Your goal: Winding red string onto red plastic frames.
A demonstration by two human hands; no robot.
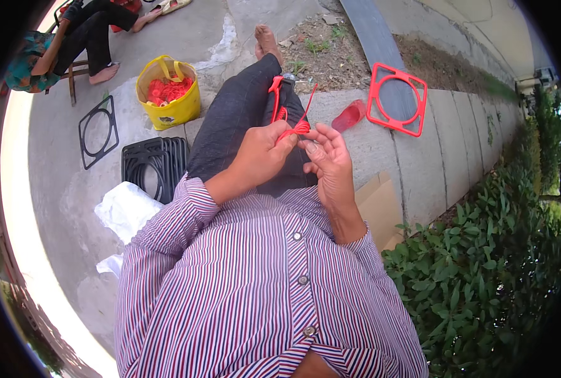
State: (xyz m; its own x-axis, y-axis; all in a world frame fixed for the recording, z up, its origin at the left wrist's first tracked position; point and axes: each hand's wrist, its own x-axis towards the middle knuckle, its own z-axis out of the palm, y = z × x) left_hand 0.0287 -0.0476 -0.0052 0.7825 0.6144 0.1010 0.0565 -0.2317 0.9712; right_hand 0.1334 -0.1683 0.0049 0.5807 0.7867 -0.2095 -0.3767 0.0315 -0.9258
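Observation:
A small looped bundle of red cord [300,128] is held above my lap, one loose end sticking up. My left hand [261,154] is closed, pinching the bundle between thumb and fingers. From the other side my right hand [331,160] meets it, its thumb and forefinger closed at the cord's right end; the other fingers are curled. Just beyond my hands, a red piece [274,94] with coiled parts lies against my dark trouser leg, partly hidden by the left hand.
Left stand a yellow bag [173,115] of red pieces, a single black frame [84,135], stacked black frames [129,165] and white plastic [124,208]. Right are a red slipper [348,116], red frame [401,72], cardboard [381,211] and bushes [475,283]. Another person [91,38] sits upper left.

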